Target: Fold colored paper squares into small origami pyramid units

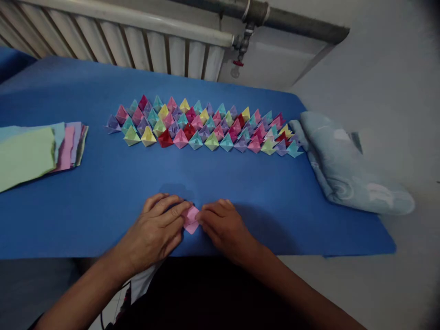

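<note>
A small folded piece of pink paper (191, 220) lies between my two hands near the front edge of the blue table. My left hand (160, 227) has its fingers on the paper's left side and holds it there. With thumb and fingers closed together, my right hand (220, 224) pinches the paper's right corner. Part of the paper is hidden under my left fingers. Beyond my hands, several colourful origami boats (212, 141) stand in close rows across the table.
At the left lies a stack of coloured paper sheets (27, 151), a light green one on top. A folded pale blue-green blanket (347, 165) rests at the right by the wall. A radiator (137, 43) and a pipe with a red-handled valve (238, 63) stand behind the blue-covered table (113, 183).
</note>
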The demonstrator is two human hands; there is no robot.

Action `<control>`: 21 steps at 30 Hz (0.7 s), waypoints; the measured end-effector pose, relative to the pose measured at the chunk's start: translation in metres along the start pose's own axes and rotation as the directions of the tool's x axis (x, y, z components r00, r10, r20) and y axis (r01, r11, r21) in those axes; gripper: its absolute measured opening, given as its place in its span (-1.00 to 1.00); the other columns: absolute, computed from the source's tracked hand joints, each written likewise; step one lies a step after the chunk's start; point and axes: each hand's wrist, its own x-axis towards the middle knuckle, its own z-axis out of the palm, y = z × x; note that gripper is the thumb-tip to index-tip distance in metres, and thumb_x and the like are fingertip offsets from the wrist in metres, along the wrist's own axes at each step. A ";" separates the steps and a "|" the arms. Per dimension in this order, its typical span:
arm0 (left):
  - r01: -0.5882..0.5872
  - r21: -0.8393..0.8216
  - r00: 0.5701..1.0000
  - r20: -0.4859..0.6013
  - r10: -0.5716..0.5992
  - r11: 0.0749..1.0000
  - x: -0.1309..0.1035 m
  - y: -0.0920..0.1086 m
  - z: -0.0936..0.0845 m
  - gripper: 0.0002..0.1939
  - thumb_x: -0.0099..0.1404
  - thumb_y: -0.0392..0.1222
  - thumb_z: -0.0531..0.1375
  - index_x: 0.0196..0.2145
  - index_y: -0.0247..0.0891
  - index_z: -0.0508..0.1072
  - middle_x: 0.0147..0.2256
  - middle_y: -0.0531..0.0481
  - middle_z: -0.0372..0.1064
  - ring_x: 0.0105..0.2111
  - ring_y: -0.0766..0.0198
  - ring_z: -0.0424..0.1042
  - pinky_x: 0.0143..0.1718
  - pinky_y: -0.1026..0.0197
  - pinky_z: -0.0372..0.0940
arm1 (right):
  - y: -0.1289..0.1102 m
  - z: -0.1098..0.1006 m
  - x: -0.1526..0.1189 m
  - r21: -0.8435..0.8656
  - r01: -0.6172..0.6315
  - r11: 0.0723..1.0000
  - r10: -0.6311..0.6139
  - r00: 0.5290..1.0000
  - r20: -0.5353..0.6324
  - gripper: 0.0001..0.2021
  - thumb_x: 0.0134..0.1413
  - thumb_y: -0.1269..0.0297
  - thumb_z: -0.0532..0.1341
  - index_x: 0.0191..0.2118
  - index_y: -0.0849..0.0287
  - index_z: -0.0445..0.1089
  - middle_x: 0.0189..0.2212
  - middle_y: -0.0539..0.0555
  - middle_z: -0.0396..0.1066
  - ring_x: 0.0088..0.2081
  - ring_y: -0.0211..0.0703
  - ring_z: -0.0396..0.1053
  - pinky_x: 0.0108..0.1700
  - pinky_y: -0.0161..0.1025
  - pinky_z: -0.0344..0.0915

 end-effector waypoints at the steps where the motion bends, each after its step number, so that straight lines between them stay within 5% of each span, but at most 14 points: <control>1: -0.010 -0.024 1.000 0.019 0.011 1.000 0.002 -0.002 -0.001 -0.84 0.29 -0.32 0.09 -0.23 -0.24 0.46 0.00 -0.05 0.44 0.01 0.05 0.32 0.08 -0.08 0.10 | 0.000 0.000 0.000 0.004 0.002 1.000 -0.002 1.000 0.001 -0.81 0.28 0.36 0.07 -0.27 0.18 0.43 -0.28 0.08 0.47 -0.29 -0.17 0.28 -0.17 -0.18 0.14; 11: 0.068 -0.097 0.998 0.022 -0.066 0.993 0.002 -0.004 0.002 -0.74 0.33 -0.19 0.13 -0.03 -0.19 0.40 -0.05 -0.02 0.48 -0.05 0.14 0.39 0.13 -0.05 0.04 | 0.001 -0.001 -0.001 0.066 -0.012 0.998 0.013 1.000 -0.010 -0.86 0.24 0.41 0.11 -0.21 0.17 0.43 -0.28 0.07 0.47 -0.24 -0.15 0.30 -0.14 -0.17 0.17; 21: 0.122 -0.161 0.992 0.035 -0.118 0.979 0.003 -0.009 0.004 -0.80 0.36 -0.21 0.09 -0.11 -0.13 0.45 -0.08 0.05 0.49 -0.03 0.11 0.35 0.09 -0.09 0.03 | 0.001 0.001 0.001 0.082 -0.050 0.995 0.052 0.998 -0.027 -0.85 0.25 0.42 0.07 -0.29 0.22 0.37 -0.37 0.06 0.44 -0.32 -0.17 0.26 -0.21 -0.20 0.15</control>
